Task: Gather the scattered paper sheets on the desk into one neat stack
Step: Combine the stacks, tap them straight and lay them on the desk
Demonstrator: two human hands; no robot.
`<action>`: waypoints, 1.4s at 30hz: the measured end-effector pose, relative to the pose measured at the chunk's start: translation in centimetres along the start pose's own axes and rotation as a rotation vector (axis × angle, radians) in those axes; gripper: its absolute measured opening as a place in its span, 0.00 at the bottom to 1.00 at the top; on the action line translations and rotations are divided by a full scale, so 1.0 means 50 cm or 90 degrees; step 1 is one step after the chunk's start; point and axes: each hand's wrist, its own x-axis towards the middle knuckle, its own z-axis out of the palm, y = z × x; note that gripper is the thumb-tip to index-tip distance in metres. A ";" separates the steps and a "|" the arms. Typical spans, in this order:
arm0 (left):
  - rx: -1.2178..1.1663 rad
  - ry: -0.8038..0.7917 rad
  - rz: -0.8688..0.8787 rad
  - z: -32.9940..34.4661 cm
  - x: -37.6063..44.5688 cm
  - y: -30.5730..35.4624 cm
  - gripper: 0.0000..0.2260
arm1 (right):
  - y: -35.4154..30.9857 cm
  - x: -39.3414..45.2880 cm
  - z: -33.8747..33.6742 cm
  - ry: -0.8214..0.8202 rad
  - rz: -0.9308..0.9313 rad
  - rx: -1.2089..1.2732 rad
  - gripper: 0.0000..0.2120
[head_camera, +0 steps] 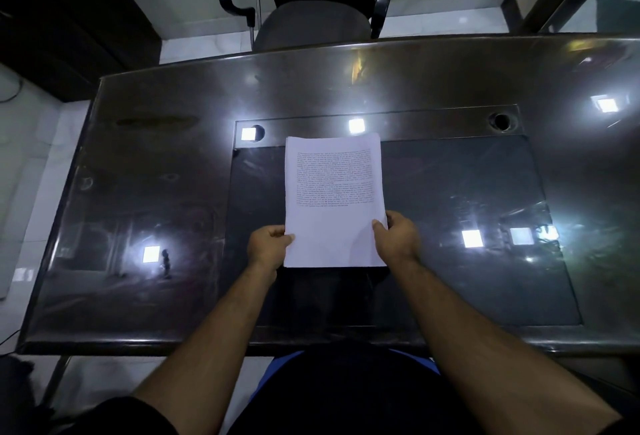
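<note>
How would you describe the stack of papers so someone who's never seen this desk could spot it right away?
Start with the dark glossy desk, which has an office chair behind its far edge. At the desk's middle, both hands grip one thing: the left hand and right hand pinch its near corners. That is the paper stack, the only white item there, its top sheet printed with text.

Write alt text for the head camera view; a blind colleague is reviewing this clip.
Both hands grip a stack of paper sheets by its near edges, left hand and right hand, over a glossy dark desk. An empty office chair sits beyond the far edge.
</note>
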 end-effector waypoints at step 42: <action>0.354 0.187 0.131 0.042 -0.065 -0.001 0.10 | 0.038 -0.005 0.007 0.008 0.022 -0.025 0.20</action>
